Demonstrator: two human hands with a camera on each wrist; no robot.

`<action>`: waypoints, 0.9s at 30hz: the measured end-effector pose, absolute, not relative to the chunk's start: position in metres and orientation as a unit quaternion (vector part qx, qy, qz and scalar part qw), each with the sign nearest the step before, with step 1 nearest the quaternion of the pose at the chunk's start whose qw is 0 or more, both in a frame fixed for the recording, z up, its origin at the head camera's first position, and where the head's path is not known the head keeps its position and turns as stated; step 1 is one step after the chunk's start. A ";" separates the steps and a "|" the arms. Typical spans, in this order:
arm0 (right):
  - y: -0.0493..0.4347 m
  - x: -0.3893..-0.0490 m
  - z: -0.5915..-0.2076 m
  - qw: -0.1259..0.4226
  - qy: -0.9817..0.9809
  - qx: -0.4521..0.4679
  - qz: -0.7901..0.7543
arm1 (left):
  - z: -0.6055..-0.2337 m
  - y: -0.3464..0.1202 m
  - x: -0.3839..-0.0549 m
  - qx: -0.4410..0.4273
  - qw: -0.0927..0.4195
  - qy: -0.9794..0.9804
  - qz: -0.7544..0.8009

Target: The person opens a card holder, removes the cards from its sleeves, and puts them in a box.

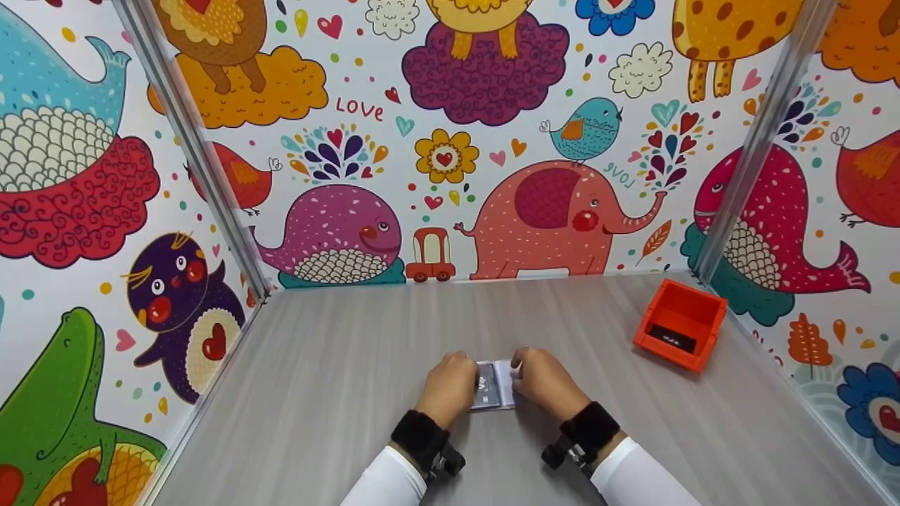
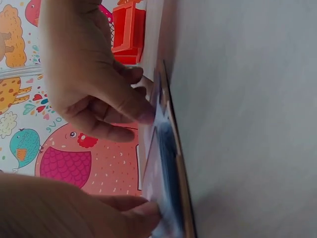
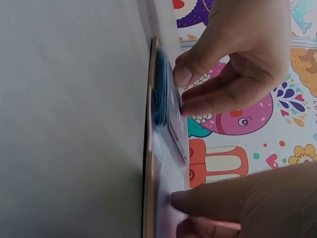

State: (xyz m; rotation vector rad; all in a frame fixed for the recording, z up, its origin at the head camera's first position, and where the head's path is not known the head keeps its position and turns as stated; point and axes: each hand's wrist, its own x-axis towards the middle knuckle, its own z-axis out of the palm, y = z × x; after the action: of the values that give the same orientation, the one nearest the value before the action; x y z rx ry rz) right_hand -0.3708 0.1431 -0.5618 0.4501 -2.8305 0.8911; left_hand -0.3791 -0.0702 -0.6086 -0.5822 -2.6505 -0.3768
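Observation:
An opened card holder (image 1: 505,385) with clear sleeves lies on the table between both hands. A dark card (image 1: 485,386) shows in its left half, and the sleeves there form a thick stack (image 3: 162,91). My left hand (image 1: 450,383) pinches that left side, its thumb (image 3: 183,76) on the upper face and a finger at the far edge. On the right half, my right hand (image 1: 545,376) holds a clear sleeve (image 3: 166,198) with thumb and fingertips curled. The right thumb (image 2: 144,117) touches the sleeve near the fold. Part of the holder's outer edges is hidden behind the hands.
An orange plastic bin (image 1: 706,323) stands at the table's right, with a black item (image 1: 671,338) inside. Printed cartoon panels (image 1: 436,204) wall the grey table (image 1: 337,351) at the back and both sides. Each wrist wears a black strap (image 1: 420,437) with a small camera.

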 end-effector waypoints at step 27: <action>0.133 -0.372 -0.569 -0.042 -0.902 0.099 0.417 | -0.545 -0.069 -0.352 -0.164 0.054 -0.971 -0.164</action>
State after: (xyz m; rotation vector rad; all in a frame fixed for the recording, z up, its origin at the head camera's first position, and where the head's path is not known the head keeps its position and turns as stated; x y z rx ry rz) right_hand -0.3724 0.1325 -0.5686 0.3181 -2.9126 1.3468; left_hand -0.3519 -0.0690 -0.5445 -0.4966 -2.9500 -0.4992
